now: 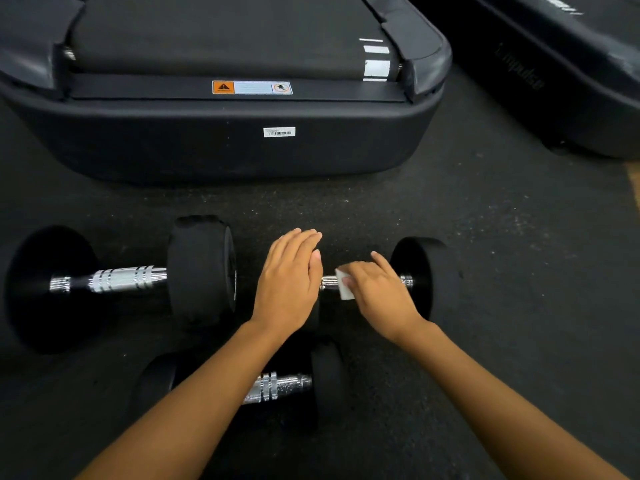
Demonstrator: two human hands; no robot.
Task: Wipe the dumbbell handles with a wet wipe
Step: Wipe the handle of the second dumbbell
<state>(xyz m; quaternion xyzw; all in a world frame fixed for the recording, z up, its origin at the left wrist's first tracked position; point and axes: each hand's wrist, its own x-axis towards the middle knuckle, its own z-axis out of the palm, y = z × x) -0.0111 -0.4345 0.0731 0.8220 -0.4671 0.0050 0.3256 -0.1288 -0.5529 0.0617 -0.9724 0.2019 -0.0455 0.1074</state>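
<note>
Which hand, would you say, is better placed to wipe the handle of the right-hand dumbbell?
Right. The right hand holds the wet wipe against that handle, while the left hand rests flat over the left end of the dumbbell, holding nothing.

Both bare arms enter from the lower edge, and we see them converge toward the middle. The left forearm (194, 393) runs up and rightward to a straight wrist. The left grip (289, 282) lies palm down, fingers straight and pressed together, thumb alongside. The right forearm (502, 393) runs up and leftward. The right grip (379, 289) is palm down, fingers curled downward and pinching a white wipe (344, 289), the index finger stretched farther out. The two grips lie just beside each other, not touching.
</note>
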